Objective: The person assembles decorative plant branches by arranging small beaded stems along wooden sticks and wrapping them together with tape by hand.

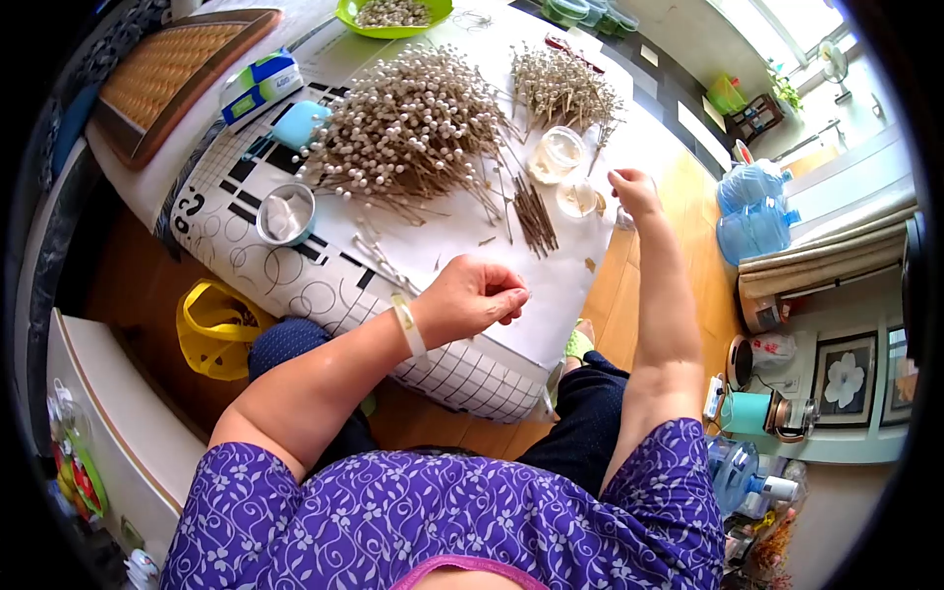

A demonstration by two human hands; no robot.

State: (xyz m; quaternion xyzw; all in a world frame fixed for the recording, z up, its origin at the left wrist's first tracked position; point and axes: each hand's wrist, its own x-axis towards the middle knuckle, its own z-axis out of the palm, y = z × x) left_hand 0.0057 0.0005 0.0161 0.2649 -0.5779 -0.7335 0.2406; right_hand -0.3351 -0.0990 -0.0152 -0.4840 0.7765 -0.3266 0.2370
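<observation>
My left hand [477, 298], a bracelet at its wrist, is closed over the near part of the white-covered table [531, 324]; what its pinched fingers hold is too small to name. At the table's right edge my right hand [634, 191] is also closed, its fingertips hidden or too small to read. Beside it stand a clear open jar [557, 154] and a round clear lid or dish [577, 199]. Bare brown sticks [534, 218] lie between the hands. A large heap of white-tipped stems [408, 123] spreads beyond my left hand, and a smaller bundle [560, 88] lies behind the jar.
On the left are a cup with white contents [286, 214], a light blue box [300, 125] and a tissue pack [262, 88]. A green bowl [393, 28] stands at the back. Water bottles [757, 231] stand at the right; a yellow bag [211, 329] is below left.
</observation>
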